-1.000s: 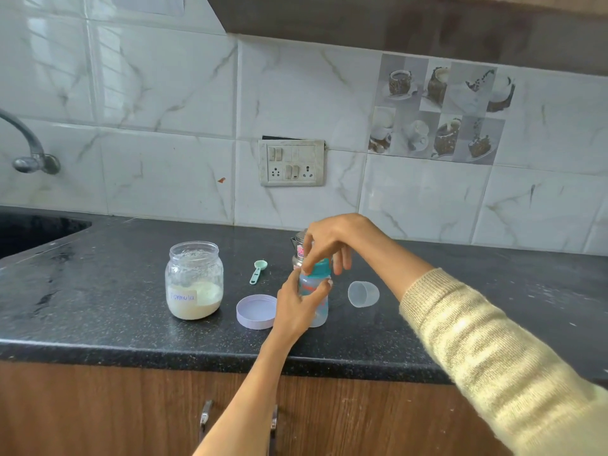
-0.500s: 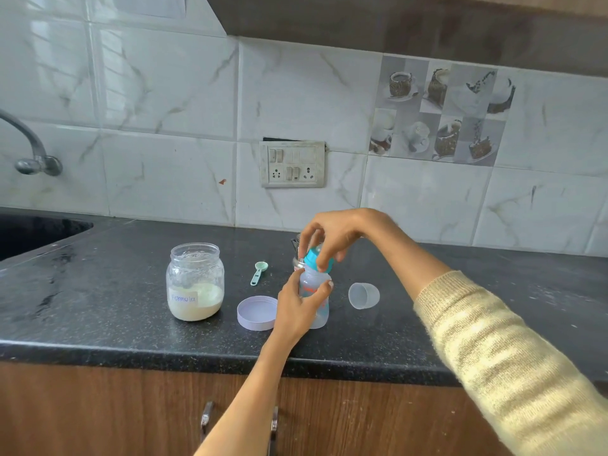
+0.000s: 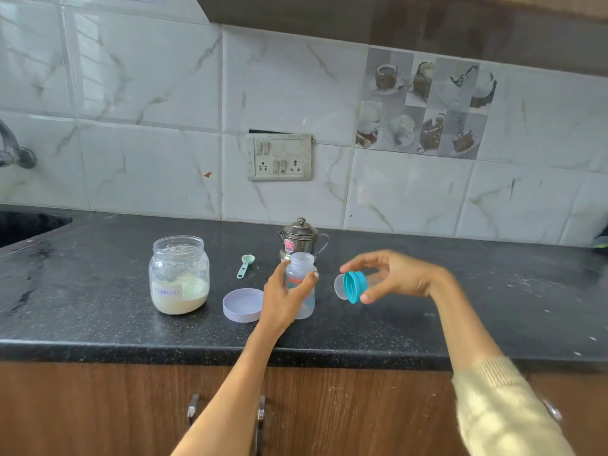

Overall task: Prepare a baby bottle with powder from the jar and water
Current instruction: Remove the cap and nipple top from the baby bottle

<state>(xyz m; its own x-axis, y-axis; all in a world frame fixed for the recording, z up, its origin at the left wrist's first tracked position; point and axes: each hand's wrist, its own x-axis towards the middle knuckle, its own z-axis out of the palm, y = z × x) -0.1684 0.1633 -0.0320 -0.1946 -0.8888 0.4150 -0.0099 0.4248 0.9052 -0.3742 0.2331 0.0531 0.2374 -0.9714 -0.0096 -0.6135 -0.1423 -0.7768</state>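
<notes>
The clear baby bottle (image 3: 301, 284) stands upright on the black counter, its neck open. My left hand (image 3: 283, 296) grips its body from the left. My right hand (image 3: 391, 274) holds the teal screw ring with the nipple (image 3: 354, 286) tilted on its side, just right of the bottle, in front of the clear cap (image 3: 340, 286) on the counter. The open glass jar of pale powder (image 3: 179, 274) stands to the left. Its lilac lid (image 3: 242, 305) lies upside down beside the bottle. A small green measuring spoon (image 3: 245, 265) lies behind the lid.
A small steel pot with a lid (image 3: 301, 240) stands right behind the bottle. The sink (image 3: 29, 225) and tap (image 3: 13, 149) are at far left. The counter's front edge (image 3: 197, 352) runs above wooden cabinet doors. A switch panel (image 3: 279, 157) is on the tiled wall.
My right hand has unscrewed the teal ring with the nipple from the bottle and carried it off to the right. My left hand has kept its hold on the bottle.
</notes>
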